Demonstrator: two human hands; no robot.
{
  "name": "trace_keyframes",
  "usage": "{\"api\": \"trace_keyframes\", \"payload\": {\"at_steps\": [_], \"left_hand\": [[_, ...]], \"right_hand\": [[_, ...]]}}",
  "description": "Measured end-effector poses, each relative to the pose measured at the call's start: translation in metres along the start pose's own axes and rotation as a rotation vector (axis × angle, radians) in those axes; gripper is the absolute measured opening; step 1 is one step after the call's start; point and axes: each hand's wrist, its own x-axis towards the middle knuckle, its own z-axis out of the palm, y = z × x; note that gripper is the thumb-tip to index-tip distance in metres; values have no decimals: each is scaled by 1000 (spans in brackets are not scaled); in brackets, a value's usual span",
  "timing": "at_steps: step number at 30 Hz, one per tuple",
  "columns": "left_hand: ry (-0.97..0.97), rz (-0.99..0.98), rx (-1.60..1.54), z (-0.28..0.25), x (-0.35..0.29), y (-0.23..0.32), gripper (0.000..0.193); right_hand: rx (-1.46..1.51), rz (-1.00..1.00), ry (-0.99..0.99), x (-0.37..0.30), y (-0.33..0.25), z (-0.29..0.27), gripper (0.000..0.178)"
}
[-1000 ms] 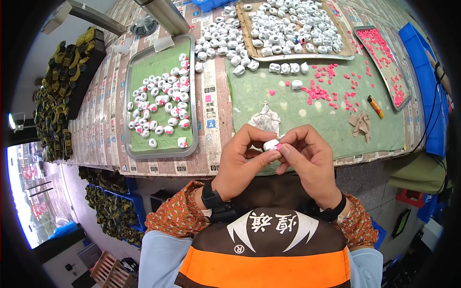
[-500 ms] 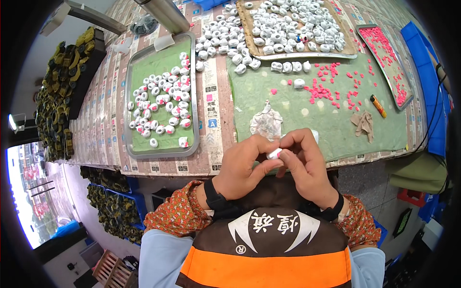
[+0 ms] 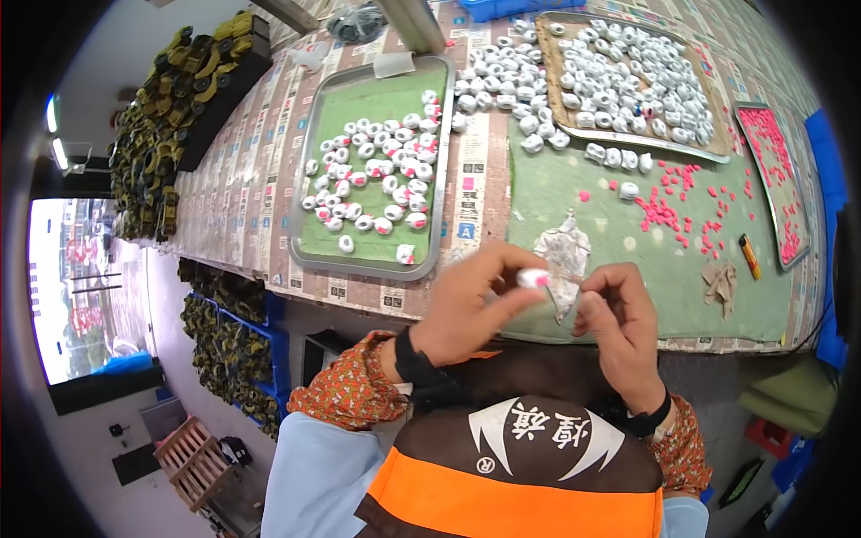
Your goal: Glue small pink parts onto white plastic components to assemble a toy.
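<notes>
Between the thumb and fingers of my left hand (image 3: 480,305) is a small white plastic piece (image 3: 527,277) with a pink part on it. My right hand (image 3: 623,332) is beside it, apart from the piece, its fingers pinched; whatever they hold, if anything, is too small to name. Behind my hands a crumpled, stained white cloth (image 3: 565,251) lies on the green mat (image 3: 619,305). Loose pink bits (image 3: 659,213) are scattered on the mat, with a single white piece (image 3: 629,191) and a short row of white pieces (image 3: 619,158) near them.
Left stands a green-lined metal tray (image 3: 368,263) of white-and-pink pieces. A brown-lined tray (image 3: 560,108) heaped with white pieces is at the back, with more piled beside it. On the right are a narrow tray of pink bits (image 3: 773,175), an orange-yellow tube (image 3: 750,257) and a beige rag (image 3: 718,285).
My hands have come apart: the left keeps the white piece and the right has drawn away to the right. The whole view has shifted, with the table's things now further right.
</notes>
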Motion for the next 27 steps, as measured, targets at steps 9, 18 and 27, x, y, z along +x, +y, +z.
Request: {"api": "trace_keyframes", "payload": {"at_steps": [9, 18, 27], "left_hand": [[217, 84, 746, -91, -5, -48, 30], [107, 412, 757, -28, 101, -2, 17], [298, 421, 1022, 29, 183, -63, 12]], "right_hand": [[-381, -199, 123, -7, -2, -35, 8], [-1190, -412, 92, 8, -19, -50, 37], [-1258, -410, -131, 4, 4, -36, 53]]}}
